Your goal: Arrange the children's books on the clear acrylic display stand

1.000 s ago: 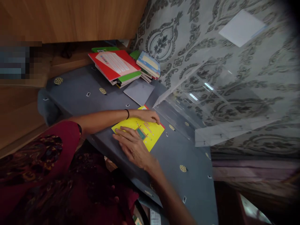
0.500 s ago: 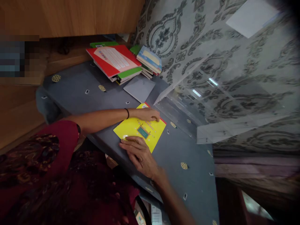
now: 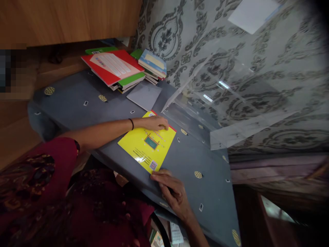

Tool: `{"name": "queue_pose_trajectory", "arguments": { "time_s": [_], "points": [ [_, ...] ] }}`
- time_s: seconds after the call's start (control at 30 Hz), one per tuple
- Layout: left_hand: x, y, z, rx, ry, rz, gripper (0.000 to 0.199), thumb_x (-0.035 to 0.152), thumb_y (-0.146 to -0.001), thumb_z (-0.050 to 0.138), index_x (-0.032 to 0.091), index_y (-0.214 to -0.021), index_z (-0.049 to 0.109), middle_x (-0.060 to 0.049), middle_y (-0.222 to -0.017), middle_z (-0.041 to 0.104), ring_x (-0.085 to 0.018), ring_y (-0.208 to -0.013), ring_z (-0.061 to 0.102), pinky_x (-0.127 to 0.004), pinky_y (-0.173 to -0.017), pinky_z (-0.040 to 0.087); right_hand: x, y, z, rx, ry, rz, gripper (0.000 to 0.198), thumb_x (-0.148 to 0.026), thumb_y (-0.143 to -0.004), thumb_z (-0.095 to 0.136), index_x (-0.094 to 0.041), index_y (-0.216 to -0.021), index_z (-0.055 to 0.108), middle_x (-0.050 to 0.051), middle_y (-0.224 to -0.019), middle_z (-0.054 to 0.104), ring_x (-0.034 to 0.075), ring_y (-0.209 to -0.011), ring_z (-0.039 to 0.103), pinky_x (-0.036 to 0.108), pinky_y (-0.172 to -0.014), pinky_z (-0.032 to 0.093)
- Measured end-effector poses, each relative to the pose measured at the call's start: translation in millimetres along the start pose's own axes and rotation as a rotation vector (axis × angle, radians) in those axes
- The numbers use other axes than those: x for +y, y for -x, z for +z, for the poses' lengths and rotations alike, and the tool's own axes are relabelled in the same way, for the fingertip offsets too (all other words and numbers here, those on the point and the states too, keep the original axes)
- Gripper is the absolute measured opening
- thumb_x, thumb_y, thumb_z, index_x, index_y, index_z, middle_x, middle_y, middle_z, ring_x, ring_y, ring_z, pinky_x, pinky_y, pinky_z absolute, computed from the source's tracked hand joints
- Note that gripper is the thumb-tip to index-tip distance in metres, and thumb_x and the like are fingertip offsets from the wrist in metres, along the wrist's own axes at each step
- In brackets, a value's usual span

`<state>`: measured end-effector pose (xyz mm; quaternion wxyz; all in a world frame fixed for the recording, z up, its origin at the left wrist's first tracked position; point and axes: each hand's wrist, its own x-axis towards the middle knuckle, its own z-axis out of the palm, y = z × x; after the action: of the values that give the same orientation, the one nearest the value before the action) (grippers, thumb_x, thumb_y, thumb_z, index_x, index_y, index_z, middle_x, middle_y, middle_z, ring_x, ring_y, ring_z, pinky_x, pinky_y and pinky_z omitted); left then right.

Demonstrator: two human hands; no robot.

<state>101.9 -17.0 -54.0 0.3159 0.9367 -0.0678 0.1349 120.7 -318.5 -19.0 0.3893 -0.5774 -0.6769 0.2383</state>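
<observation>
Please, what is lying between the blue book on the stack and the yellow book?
The head view shows a thin grey book lying flat between the blue book and the yellow book.

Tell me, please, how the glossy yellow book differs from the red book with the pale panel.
The glossy yellow rectangular book lies on the grey patterned tablecloth, while the red rectangular book tops a stack of books. The yellow book shows a green chalkboard picture and a QR code; the red book carries a pale panel of print. The left hand rests on the yellow book, while no hand touches the red book. Both look closed.
</observation>
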Motion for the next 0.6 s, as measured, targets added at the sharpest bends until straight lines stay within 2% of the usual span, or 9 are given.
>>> {"name": "queue_pose_trajectory", "arguments": {
  "time_s": [0.13, 0.23, 0.4, 0.5, 0.6],
  "points": [
    [4.4, 2.5, -11.5, -0.009, -0.059, -0.020, 0.033, 0.016, -0.093, 0.043, 0.020, -0.107, 0.072, -0.008, -0.116, 0.071, -0.015, -0.109, 0.062, -0.026, -0.094, 0.045, 1.3, 0.0, 0.3, 0.034, -0.009, -0.001, 0.037, -0.013, -0.097, 0.052, -0.034, -0.122, 0.070, 0.004, -0.101, 0.079, 0.022, -0.097, 0.072, 0.040, -0.082, 0.061],
    [8.2, 13.5, -22.3, 0.032, -0.142, -0.075, 0.031, 0.015, -0.093, 0.041, 0.016, -0.104, 0.070, -0.012, -0.113, 0.069, -0.020, -0.108, 0.060, -0.033, -0.095, 0.044, 1.1, -2.3, 0.7, 0.054, -0.033, -0.021, 0.038, -0.013, -0.097, 0.052, -0.035, -0.123, 0.069, 0.003, -0.099, 0.079, 0.021, -0.097, 0.072, 0.039, -0.082, 0.061],
    [23.0, 47.3, -29.7, 0.107, -0.406, -0.350, 0.027, 0.010, -0.092, 0.038, 0.012, -0.099, 0.064, -0.016, -0.109, 0.062, -0.025, -0.101, 0.058, -0.040, -0.092, 0.045, 3.1, -1.4, 0.2, 0.078, -0.056, -0.041, 0.038, -0.012, -0.097, 0.052, -0.035, -0.124, 0.067, 0.001, -0.099, 0.079, 0.019, -0.099, 0.072, 0.037, -0.084, 0.061],
    [32.1, 61.4, -31.4, 0.148, -0.338, -0.426, 0.024, 0.013, -0.091, 0.042, 0.015, -0.107, 0.060, -0.013, -0.113, 0.058, -0.025, -0.107, 0.056, -0.040, -0.097, 0.046, 4.6, 0.2, -0.2, 0.072, -0.039, -0.038, 0.034, -0.015, -0.098, 0.051, -0.032, -0.120, 0.069, 0.004, -0.101, 0.079, 0.020, -0.100, 0.072, 0.037, -0.083, 0.062],
    [32.2, 64.4, -37.8, 0.250, -0.105, -0.488, 0.028, 0.015, -0.087, 0.048, 0.017, -0.114, 0.056, -0.011, -0.118, 0.054, -0.024, -0.112, 0.056, -0.040, -0.102, 0.046, 4.0, 0.5, -0.5, 0.053, -0.022, -0.029, 0.033, -0.016, -0.098, 0.051, -0.031, -0.119, 0.071, 0.005, -0.103, 0.078, 0.020, -0.100, 0.071, 0.037, -0.081, 0.063]
  ]
}}
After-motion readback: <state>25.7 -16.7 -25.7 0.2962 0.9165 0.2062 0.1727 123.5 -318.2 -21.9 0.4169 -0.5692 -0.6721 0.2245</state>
